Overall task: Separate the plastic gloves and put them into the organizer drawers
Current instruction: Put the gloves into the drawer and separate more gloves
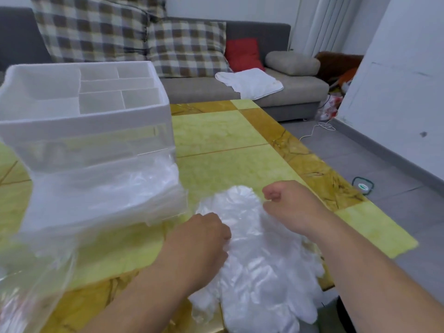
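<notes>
Yellow-green desk (216,131) with brown marbled bands fills the foreground of a living room. A loose pile of clear plastic gloves (254,265) lies on its near edge, between the person's two bare forearms, with some glove fingers hanging over the edge.

The left hand (204,239) rests on the pile's left side, its fingers curled down into the plastic and grasping it. The right hand (283,200) is raised just above the pile's far end, fingers clenched with the thumb against the forefinger. Thin film seems to reach up to it, but I cannot tell whether it is pinched.

Left of the gloves stands a white organizer (84,92) with open compartments on top and clear drawers below. Its lower drawer (108,195) is pulled out toward the person and holds crumpled clear plastic. A clear plastic bag (36,272) lies at the near left corner.

Beyond the desk is a grey sofa (276,97) with plaid cushions (96,27), a red cushion (242,54) and a folded white cloth (249,81). A white cable (319,128) trails across the grey floor on the right.
</notes>
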Motion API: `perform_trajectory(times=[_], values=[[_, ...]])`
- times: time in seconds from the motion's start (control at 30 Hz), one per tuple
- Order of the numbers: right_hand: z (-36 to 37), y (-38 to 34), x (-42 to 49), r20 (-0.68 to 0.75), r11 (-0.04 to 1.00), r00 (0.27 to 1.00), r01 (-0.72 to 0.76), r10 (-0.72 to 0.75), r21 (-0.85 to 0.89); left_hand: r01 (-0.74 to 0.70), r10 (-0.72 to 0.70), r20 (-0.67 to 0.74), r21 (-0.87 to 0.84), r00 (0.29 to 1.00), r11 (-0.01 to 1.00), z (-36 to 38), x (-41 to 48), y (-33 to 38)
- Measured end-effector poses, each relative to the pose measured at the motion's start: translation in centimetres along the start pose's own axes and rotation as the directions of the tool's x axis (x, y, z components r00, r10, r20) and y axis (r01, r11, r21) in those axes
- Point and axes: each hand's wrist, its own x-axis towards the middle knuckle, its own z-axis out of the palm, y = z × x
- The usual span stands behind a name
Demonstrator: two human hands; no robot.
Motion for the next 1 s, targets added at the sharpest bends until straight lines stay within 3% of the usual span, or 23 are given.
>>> perform_trajectory(times=[0.17,0.4,0.57,0.87,1.0], values=[[-0.1,0.4,0.3,0.086,0.999,0.996,0.012,-0.009,-0.034,0.001,-0.001,-0.015,-0.011,1.0,1.0,0.5,0.5,0.2],[1.0,-0.3,0.6,-0.056,0.997,0.997,0.055,-0.058,-0.052,-0.04,0.039,-0.03,-0.037,0.999,0.999,1.0,0.4,-0.3],[1.7,-1.2,0.6,-0.023,0.994,0.997,-0.073,0.072,-0.075,-0.057,0.054,-0.035,-0.079,0.998,0.995,1.2,0.2,-0.7],[2.7,-1.9,2.0,-0.056,0.984,0.998,-0.012,0.002,-0.179,-0.085,0.08,-0.062,-0.083,0.995,0.993,1.4,0.1,-0.9],[3.3,-2.1,2.1,-0.057,0.974,0.997,-0.064,0.052,-0.217,-0.096,0.09,-0.085,-0.069,0.992,0.993,1.6,0.0,-0.9]])
